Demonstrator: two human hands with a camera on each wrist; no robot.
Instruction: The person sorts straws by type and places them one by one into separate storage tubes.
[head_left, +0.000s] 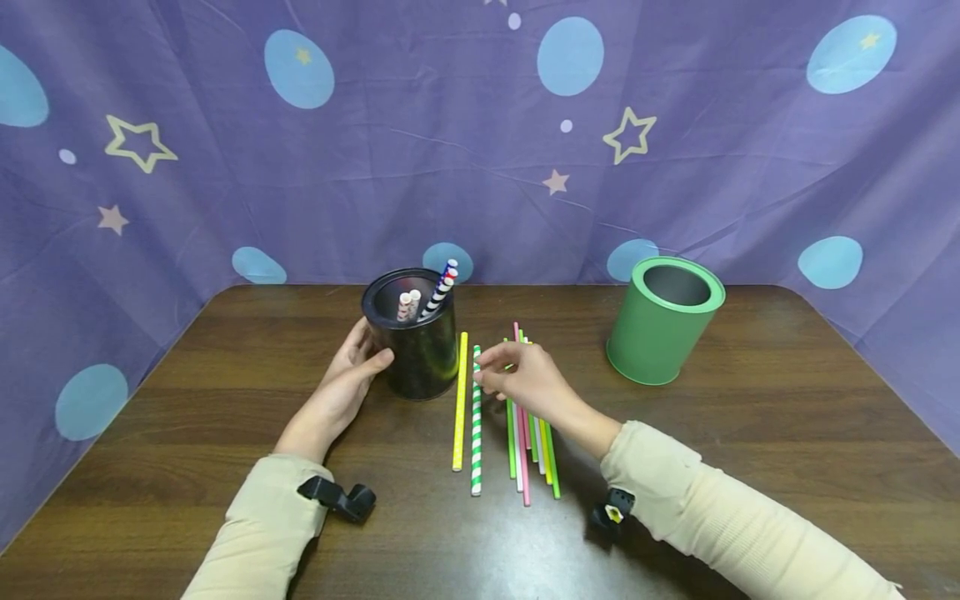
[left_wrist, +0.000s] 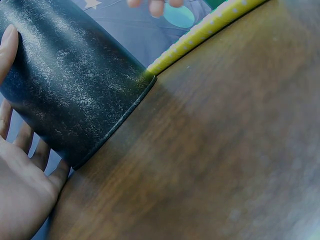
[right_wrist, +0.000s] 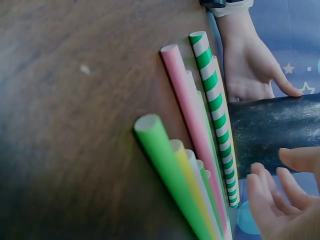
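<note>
My left hand (head_left: 341,392) holds the side of a black can (head_left: 420,362), its thumb in front and its fingers behind, as the left wrist view also shows. Several patterned paper straws (head_left: 439,296) stand inside the can. Right of it lie a yellow dotted straw (head_left: 460,417) and a green-and-white striped straw (head_left: 476,454), side by side. Over the upper part of the striped straw hovers my right hand (head_left: 534,382). In the right wrist view its thumb and fingers are apart, with nothing between them, close to the far end of the striped straw (right_wrist: 215,102).
Under and beside the right hand lies a loose group of thinner pink, green, white and yellow straws (head_left: 526,483). A green can (head_left: 648,333) stands at the back right of the brown wooden table (head_left: 262,367). Behind the table hangs a purple patterned cloth (head_left: 465,100).
</note>
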